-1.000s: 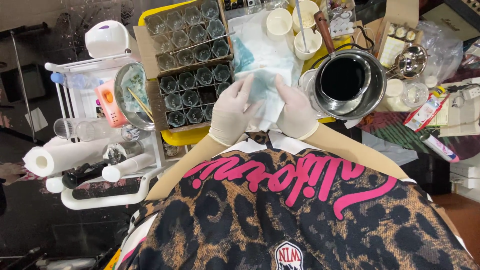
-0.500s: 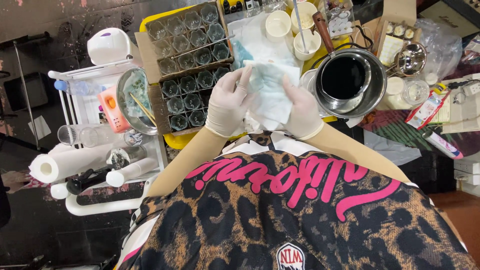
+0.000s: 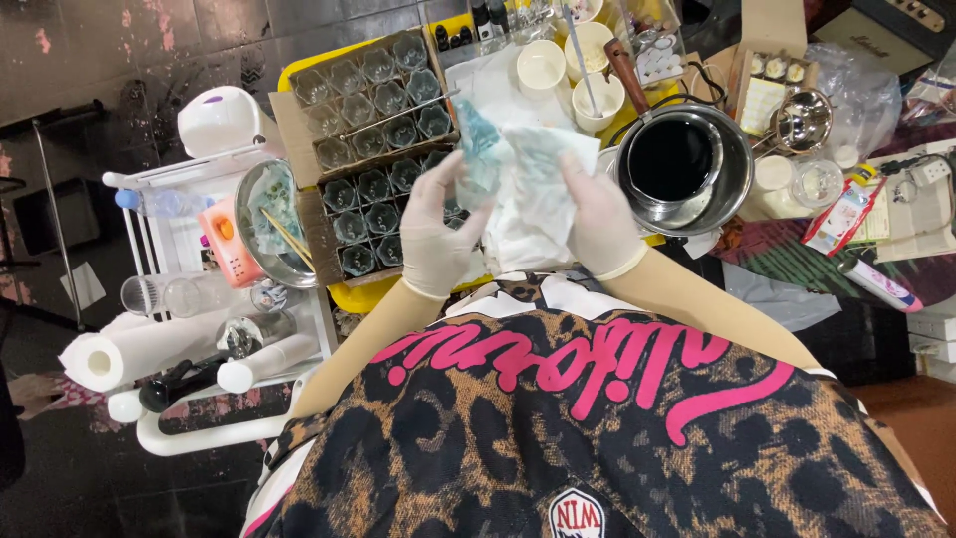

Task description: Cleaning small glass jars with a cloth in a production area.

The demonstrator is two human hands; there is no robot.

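Both gloved hands, left hand (image 3: 440, 231) and right hand (image 3: 600, 221), closed on crumpled cloth (image 3: 528, 184); fingertips hidden.

A cardboard box (image 3: 299, 130) of small glass jars (image 3: 383, 100) sits on the yellow tray (image 3: 344, 294). Right of it, a steel pot (image 3: 742, 169) holds dark liquid, with three white cups (image 3: 543, 68) just behind. A strainer (image 3: 802, 120) rests near an open carton (image 3: 767, 60). On the left, a white cart (image 3: 179, 224) carries a metal bowl (image 3: 254, 199), a paper roll (image 3: 100, 359) and a white lamp (image 3: 219, 120).
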